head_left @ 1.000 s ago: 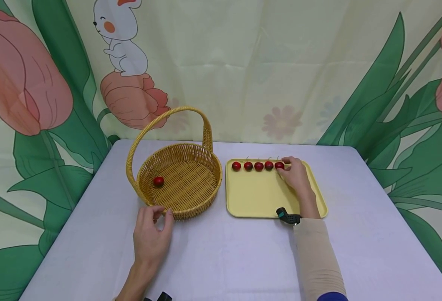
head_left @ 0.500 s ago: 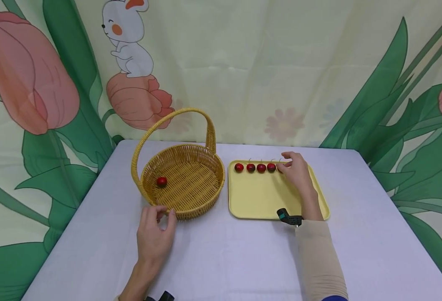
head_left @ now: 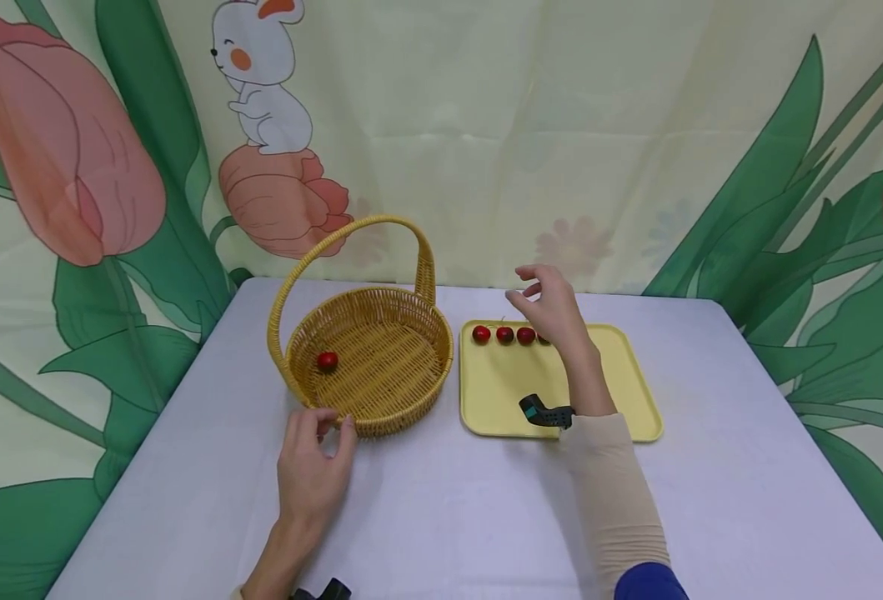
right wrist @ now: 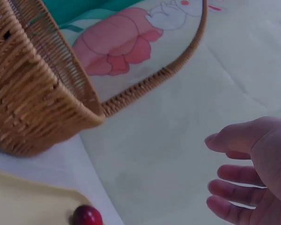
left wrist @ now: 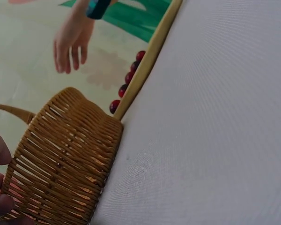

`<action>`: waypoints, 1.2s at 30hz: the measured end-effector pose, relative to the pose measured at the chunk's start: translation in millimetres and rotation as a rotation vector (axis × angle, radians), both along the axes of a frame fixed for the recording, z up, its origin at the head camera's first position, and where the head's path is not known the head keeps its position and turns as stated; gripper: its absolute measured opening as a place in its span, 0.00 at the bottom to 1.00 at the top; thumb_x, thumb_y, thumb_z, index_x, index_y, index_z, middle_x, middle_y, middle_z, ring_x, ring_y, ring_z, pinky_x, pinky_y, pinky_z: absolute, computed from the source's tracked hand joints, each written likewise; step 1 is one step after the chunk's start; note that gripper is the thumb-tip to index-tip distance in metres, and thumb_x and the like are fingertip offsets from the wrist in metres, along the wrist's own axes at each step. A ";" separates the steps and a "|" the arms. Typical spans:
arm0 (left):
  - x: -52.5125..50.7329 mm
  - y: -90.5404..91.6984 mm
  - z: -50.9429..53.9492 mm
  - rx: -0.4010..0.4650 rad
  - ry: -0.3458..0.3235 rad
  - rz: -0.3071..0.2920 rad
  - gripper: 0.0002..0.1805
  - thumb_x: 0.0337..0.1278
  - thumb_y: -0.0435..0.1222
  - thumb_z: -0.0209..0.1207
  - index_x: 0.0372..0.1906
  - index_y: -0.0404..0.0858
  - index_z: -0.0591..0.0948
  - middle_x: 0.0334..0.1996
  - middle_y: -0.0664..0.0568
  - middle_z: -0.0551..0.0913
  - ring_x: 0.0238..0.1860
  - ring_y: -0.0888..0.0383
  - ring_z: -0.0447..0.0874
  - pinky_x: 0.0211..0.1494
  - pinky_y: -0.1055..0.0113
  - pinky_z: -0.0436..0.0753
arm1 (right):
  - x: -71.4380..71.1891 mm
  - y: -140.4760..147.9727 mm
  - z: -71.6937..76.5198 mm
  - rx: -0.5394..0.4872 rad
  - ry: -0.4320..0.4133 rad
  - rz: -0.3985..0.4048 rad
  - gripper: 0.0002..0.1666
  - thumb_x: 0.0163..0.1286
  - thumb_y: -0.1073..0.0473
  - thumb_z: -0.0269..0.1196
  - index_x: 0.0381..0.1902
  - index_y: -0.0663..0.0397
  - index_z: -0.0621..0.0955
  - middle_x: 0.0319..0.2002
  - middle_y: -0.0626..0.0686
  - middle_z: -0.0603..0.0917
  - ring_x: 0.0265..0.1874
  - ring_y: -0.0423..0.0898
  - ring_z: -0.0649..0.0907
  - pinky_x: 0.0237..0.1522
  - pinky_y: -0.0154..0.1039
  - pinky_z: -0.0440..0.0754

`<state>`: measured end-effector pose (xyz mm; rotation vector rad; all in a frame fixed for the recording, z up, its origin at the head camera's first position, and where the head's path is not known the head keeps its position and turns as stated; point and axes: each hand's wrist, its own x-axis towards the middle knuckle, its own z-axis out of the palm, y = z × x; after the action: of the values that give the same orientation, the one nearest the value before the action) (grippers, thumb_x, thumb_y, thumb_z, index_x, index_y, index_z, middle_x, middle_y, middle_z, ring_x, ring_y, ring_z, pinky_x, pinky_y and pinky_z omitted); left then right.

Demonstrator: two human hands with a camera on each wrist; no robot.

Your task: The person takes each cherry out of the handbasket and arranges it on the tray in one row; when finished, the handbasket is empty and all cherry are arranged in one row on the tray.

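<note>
My left hand (head_left: pixel 313 467) grips the near rim of a round wicker basket (head_left: pixel 396 419) with a tall arched handle. One red cherry (head_left: pixel 327 362) lies inside the basket at the left. Over the back part of a yellow tray (head_left: pixel 501 392), my right hand (head_left: pixel 552 310) is raised, its fingers spread apart and nothing between them. Dark red cherries (head_left: pixel 504 335) stand in a row along the tray's back edge, and the right hand hides the row's right end. In the left wrist view several cherries (left wrist: pixel 129 77) show in that row.
Basket and tray stand side by side on a white-covered table (head_left: pixel 449 517). Behind them hangs a cloth backdrop (head_left: pixel 471 150) with printed tulips and a rabbit.
My right hand has let go of the cherry at the row's right end, then lifted up and moved left. The left hand stays at the basket rim.
</note>
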<state>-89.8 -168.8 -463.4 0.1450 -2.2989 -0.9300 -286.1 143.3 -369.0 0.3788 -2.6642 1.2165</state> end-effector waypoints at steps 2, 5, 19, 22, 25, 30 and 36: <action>0.0 0.2 0.0 0.003 0.001 0.004 0.10 0.57 0.35 0.66 0.41 0.36 0.79 0.36 0.49 0.76 0.37 0.54 0.79 0.43 0.56 0.84 | -1.0 -13.1 3.1 -0.004 -0.001 0.031 0.29 0.70 0.54 0.63 0.65 0.58 0.74 0.62 0.61 0.76 0.52 0.56 0.81 0.50 0.54 0.82; 0.5 0.4 -0.5 0.001 0.001 0.008 0.10 0.57 0.35 0.66 0.41 0.36 0.79 0.36 0.49 0.76 0.37 0.54 0.79 0.42 0.56 0.84 | -2.4 -32.9 5.8 -0.010 -0.004 0.079 0.29 0.70 0.53 0.64 0.65 0.57 0.74 0.61 0.59 0.77 0.52 0.55 0.81 0.50 0.53 0.83; 0.5 -1.5 -1.0 -0.007 0.005 0.003 0.10 0.57 0.34 0.66 0.40 0.36 0.79 0.36 0.49 0.77 0.37 0.54 0.79 0.42 0.56 0.83 | -9.5 -106.7 5.7 0.011 -0.004 0.277 0.27 0.69 0.54 0.65 0.63 0.59 0.76 0.56 0.58 0.79 0.49 0.53 0.82 0.49 0.48 0.84; -0.2 -0.4 -2.1 0.000 0.002 -0.004 0.10 0.57 0.34 0.66 0.40 0.36 0.79 0.36 0.50 0.77 0.38 0.54 0.79 0.43 0.57 0.84 | -11.8 -120.6 3.7 0.025 -0.015 0.306 0.26 0.69 0.54 0.65 0.62 0.58 0.76 0.56 0.58 0.81 0.49 0.53 0.82 0.49 0.47 0.83; -0.4 0.8 -2.7 0.001 -0.005 -0.009 0.09 0.57 0.35 0.66 0.40 0.37 0.79 0.36 0.50 0.77 0.38 0.54 0.79 0.43 0.57 0.84 | -14.3 -134.7 1.8 0.032 -0.038 0.331 0.26 0.69 0.54 0.65 0.62 0.57 0.77 0.57 0.58 0.82 0.50 0.54 0.83 0.51 0.47 0.83; -0.2 1.2 -2.2 -0.002 -0.012 0.003 0.09 0.57 0.35 0.66 0.39 0.37 0.79 0.35 0.51 0.77 0.38 0.55 0.79 0.43 0.57 0.83 | -18.6 -157.3 1.5 0.038 -0.058 0.382 0.26 0.69 0.54 0.65 0.62 0.58 0.77 0.58 0.60 0.81 0.52 0.56 0.83 0.53 0.46 0.84; -0.4 -0.3 0.0 -0.002 0.004 0.003 0.10 0.56 0.35 0.67 0.39 0.36 0.79 0.36 0.49 0.77 0.38 0.53 0.80 0.42 0.55 0.84 | -22.5 -183.9 1.6 0.084 -0.052 0.446 0.24 0.70 0.55 0.65 0.61 0.57 0.78 0.58 0.60 0.81 0.52 0.54 0.84 0.54 0.45 0.83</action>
<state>-90.2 -169.1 -463.4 0.1450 -2.2949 -0.9261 -308.6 -40.6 -367.4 1.0115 -2.7695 1.2355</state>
